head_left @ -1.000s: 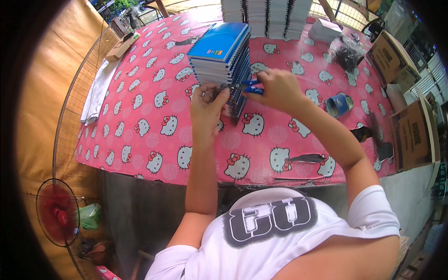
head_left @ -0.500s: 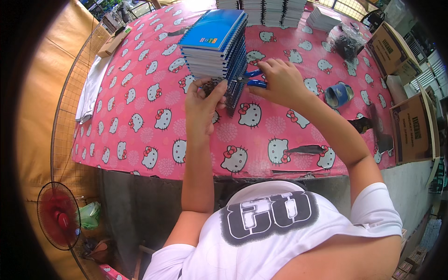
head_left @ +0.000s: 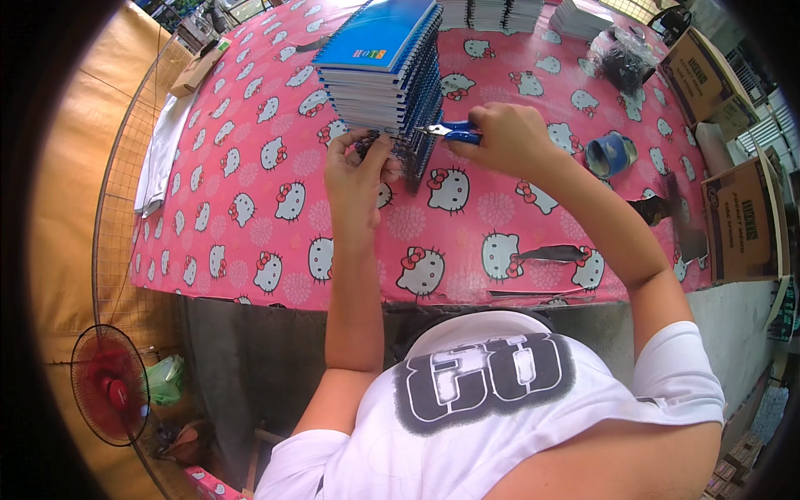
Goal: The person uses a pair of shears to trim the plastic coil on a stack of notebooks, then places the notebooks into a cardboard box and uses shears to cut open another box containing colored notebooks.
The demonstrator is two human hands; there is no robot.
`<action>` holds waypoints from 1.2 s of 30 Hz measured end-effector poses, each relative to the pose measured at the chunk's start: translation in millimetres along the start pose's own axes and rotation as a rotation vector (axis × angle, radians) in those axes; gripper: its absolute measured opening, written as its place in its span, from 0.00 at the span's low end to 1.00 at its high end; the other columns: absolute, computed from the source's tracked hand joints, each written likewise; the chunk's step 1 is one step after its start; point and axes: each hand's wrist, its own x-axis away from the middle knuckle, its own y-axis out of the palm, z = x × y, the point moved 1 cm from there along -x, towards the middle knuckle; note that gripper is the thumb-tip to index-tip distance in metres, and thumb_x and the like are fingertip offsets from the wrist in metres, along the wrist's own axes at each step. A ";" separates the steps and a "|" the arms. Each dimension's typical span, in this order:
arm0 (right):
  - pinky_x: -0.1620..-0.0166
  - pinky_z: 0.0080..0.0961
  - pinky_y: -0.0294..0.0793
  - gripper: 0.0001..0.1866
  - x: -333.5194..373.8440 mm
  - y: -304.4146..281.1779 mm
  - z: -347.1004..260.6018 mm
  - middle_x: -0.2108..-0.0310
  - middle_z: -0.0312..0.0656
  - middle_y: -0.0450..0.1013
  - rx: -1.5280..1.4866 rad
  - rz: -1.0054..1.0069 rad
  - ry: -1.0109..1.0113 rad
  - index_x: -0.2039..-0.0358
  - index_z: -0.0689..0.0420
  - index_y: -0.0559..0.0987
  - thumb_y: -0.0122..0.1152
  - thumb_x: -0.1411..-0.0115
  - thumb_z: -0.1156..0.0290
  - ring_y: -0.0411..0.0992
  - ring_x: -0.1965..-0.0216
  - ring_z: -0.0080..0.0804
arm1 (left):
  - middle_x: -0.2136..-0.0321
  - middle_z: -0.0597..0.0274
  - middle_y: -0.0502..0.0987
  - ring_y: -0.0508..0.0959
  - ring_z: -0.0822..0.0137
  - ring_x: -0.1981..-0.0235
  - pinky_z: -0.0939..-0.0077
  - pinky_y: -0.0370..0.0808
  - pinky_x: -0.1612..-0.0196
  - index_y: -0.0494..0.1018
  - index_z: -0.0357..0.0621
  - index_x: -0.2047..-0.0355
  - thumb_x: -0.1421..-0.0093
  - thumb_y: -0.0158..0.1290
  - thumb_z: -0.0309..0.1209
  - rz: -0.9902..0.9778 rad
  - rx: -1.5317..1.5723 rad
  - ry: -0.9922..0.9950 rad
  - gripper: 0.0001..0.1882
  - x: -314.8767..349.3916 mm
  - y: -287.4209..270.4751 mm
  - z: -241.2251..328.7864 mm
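Note:
A tall stack of spiral-bound notebooks (head_left: 360, 100) with a blue cover on top stands on the table in front of me. My left hand (head_left: 357, 179) is at the stack's near side, thumb and fingers pinched on black spiral binding coils (head_left: 405, 157). Part of the coils is hidden by the fingers. In my right hand (head_left: 518, 143) are blue-handled cutting pliers (head_left: 458, 132), gripped with the handles close together. Their metal tip points left, at the coil bindings along the stack's right side; whether it touches a coil I cannot tell.
More notebook stacks (head_left: 492, 15) stand at the back. On the right are a blue-wrapped roll or cup (head_left: 608, 156), a clear plastic bag with dark contents (head_left: 623, 67) and cardboard boxes (head_left: 744, 217). The pink tablecloth (head_left: 454, 242) has a torn patch near the front edge.
The pliers' handles, spread apart before, are now squeezed together, and my right fingers have curled round them. The left hand keeps its pinch on the coils. The whole view has shifted slightly.

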 end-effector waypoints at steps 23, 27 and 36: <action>0.69 0.35 0.72 0.28 -2.1 18.2 -6.4 0.75 0.43 0.74 0.071 0.126 -0.105 0.73 0.57 0.78 0.60 0.53 0.40 0.75 0.72 0.39 | 0.72 0.57 0.75 0.74 0.73 0.78 0.83 0.70 0.78 0.62 0.34 0.55 0.50 0.63 0.25 0.015 -0.109 0.035 0.26 6.4 3.0 -13.3; 0.70 0.36 0.72 0.28 -3.8 10.9 -9.1 0.78 0.44 0.75 -0.069 -0.143 0.031 0.76 0.59 0.78 0.61 0.54 0.41 0.75 0.74 0.41 | 0.73 0.59 0.75 0.74 0.75 0.78 0.84 0.70 0.79 0.61 0.34 0.56 0.49 0.61 0.24 0.008 -0.097 0.033 0.24 4.3 4.1 -16.8; 0.72 0.37 0.72 0.30 9.9 21.4 4.2 0.78 0.43 0.74 0.057 0.370 -0.212 0.77 0.59 0.77 0.62 0.56 0.40 0.75 0.75 0.41 | 0.73 0.60 0.74 0.74 0.75 0.78 0.85 0.70 0.79 0.61 0.35 0.56 0.49 0.61 0.24 0.014 -0.020 -0.056 0.24 3.4 -0.7 -19.6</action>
